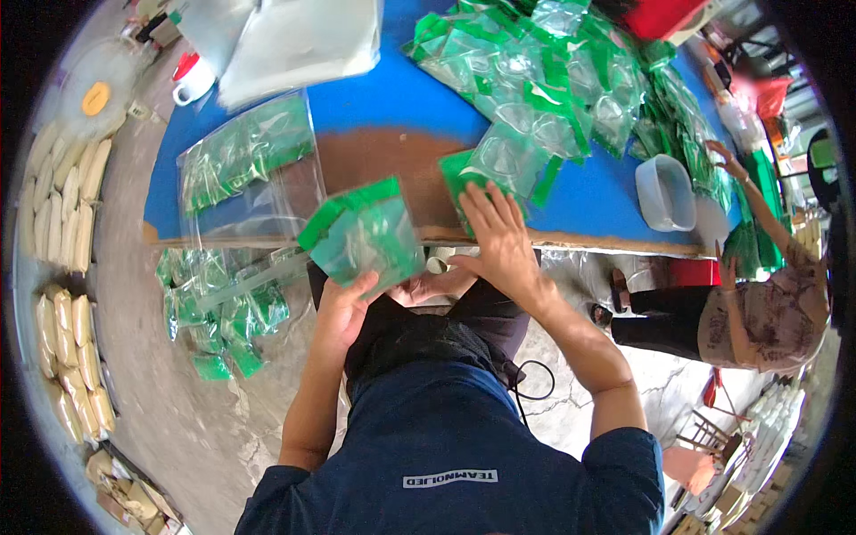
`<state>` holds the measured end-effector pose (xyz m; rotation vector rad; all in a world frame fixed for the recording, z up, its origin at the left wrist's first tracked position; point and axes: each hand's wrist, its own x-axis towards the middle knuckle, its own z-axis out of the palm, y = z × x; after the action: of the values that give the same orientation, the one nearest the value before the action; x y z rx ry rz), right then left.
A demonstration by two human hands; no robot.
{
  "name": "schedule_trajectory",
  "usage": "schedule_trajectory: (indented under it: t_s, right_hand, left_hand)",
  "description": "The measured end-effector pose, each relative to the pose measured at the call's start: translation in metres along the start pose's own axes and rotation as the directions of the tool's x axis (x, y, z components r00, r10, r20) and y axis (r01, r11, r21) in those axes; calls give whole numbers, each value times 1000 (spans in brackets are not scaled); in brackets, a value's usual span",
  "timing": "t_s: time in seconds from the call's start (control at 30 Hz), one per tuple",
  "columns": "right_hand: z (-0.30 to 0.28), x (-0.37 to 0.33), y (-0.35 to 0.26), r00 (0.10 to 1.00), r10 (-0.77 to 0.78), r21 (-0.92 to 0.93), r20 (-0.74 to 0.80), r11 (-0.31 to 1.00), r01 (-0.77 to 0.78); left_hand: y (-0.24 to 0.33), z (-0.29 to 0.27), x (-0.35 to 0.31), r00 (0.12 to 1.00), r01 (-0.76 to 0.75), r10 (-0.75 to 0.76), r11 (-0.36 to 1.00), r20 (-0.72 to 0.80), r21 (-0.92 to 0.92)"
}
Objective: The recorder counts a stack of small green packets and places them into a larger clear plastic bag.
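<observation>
My left hand point(348, 301) pinches the lower edge of a green and see-through plastic pouch point(370, 236), raised just off the table's front edge. Flat on another green-edged pouch point(456, 169) lies my right hand point(496, 230), its fingers stretched out toward the pile. Beyond it, a large heap of similar pouches point(535, 80) spreads over the far right of the table. To the left, a big see-through bag point(254, 209) lies at the table edge with a row of green pouches point(254, 147) inside its far part.
The blue table point(419, 98) has a worn brown patch. A sheaf of plastic sheets point(303, 53) and a white mug point(193, 80) lie far left; a plastic tub point(665, 193) stands right. Filled bags point(227, 308) hang or lie below left. Another person point(758, 312) reaches in at right.
</observation>
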<state>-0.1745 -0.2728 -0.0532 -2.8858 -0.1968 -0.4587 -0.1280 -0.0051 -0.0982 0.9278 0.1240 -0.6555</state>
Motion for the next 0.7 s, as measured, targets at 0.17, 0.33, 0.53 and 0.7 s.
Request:
schedule_trajectory:
  t_s: [0.17, 0.33, 0.53, 0.7]
  right_hand:
    - [-14, -20, 20, 984, -167, 230, -59, 957, 177]
    - [-58, 5, -1, 972, 5, 746, 234, 641, -183]
    - [4, 27, 15, 932, 334, 15, -143, 942, -335]
    - [15, 22, 8, 989, -149, 577, 15, 809, 113]
  left_hand:
    - [15, 15, -8, 991, -44, -24, 866, 128, 498]
    - [41, 62, -9, 719, -695, 223, 201, 658, 691]
    - [8, 19, -5, 967, -254, 226, 902, 120, 348]
    - [0, 15, 2, 996, 90, -91, 994, 12, 55]
